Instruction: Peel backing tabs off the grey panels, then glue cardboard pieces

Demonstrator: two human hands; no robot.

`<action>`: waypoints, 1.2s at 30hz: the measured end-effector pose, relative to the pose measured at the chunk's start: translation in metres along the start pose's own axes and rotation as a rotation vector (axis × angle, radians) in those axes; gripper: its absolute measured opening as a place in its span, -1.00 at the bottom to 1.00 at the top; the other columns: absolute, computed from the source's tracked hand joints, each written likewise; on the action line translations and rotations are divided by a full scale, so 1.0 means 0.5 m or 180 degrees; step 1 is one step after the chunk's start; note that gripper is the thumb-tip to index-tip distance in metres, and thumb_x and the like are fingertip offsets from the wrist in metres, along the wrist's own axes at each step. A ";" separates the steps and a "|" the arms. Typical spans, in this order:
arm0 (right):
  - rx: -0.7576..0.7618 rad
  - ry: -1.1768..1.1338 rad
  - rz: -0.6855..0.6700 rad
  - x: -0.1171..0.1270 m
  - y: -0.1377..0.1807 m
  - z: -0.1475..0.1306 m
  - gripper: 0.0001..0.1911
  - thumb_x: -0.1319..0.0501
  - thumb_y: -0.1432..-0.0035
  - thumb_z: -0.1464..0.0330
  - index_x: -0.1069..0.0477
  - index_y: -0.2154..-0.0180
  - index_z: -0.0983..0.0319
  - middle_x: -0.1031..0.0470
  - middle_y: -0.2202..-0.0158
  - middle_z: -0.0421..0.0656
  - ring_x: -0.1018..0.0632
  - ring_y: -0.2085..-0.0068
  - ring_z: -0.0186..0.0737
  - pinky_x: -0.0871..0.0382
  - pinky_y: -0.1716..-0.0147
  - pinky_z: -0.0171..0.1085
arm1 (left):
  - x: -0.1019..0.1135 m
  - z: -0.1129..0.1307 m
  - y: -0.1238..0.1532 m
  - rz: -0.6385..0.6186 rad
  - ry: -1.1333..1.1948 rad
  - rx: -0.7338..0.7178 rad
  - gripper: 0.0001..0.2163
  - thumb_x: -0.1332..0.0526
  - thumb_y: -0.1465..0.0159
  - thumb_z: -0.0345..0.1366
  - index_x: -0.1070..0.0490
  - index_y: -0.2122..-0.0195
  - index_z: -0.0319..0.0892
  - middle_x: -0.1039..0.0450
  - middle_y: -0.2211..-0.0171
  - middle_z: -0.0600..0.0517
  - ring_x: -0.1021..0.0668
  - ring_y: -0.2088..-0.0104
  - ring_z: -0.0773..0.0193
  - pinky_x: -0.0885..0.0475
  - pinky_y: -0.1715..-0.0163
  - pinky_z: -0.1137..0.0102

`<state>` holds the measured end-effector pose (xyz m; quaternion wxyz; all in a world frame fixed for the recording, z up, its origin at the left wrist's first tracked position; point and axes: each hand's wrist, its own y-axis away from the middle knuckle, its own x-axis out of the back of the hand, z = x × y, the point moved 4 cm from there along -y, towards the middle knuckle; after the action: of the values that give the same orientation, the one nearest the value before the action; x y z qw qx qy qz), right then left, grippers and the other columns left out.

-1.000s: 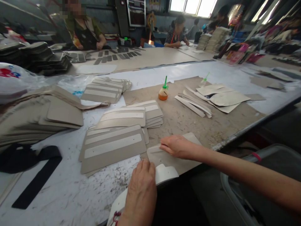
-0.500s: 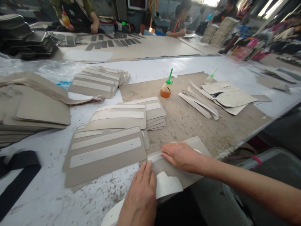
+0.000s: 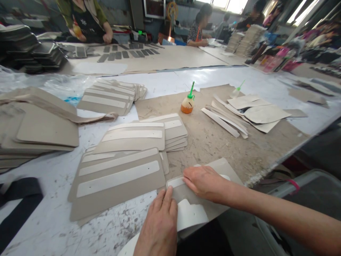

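My right hand (image 3: 204,182) is closed, its knuckles resting on a white strip (image 3: 176,182) that lies along a grey-beige panel (image 3: 223,165) at the table's front edge. What its curled fingers hold, if anything, is hidden. My left hand (image 3: 161,220) lies with fingers stretched out, the tips at the panel's left corner. A loose curled white strip (image 3: 190,215) with a small hole comes out beside the left hand and hangs at the table edge; part of it is hidden under that hand. Left of the hands, a fanned pile of panels (image 3: 114,202) bears similar white strips.
A green-tipped glue bottle (image 3: 187,105) stands on a brown board (image 3: 207,142). Loose strips (image 3: 223,121) and pale cut pieces (image 3: 266,112) lie to its right. Stacked panels (image 3: 48,124) and a dark strap (image 3: 21,202) are at left. Co-workers sit across the table.
The view has tilted up slightly, so the table things sit a little lower in it. Both hands keep almost the same place on the panel.
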<state>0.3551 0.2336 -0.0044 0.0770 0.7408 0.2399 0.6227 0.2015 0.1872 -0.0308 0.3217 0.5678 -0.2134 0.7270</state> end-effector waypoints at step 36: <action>-0.0705 0.0142 0.0186 0.049 0.036 0.059 -0.65 -0.11 -0.22 0.15 -0.46 0.22 0.30 -0.57 0.26 0.04 -0.57 0.23 0.06 -0.35 0.34 -0.19 | -0.005 -0.008 -0.012 -0.0023 -0.0378 -0.0381 -0.55 0.01 0.12 -0.60 -0.40 0.17 -0.35 -0.34 -0.10 -0.27 -0.42 -0.08 -0.02 -0.41 -0.05 0.21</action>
<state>0.3907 0.2344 0.0185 0.1347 0.7204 0.1495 0.6637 0.2035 0.1934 -0.0347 0.3445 0.5904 -0.2732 0.6769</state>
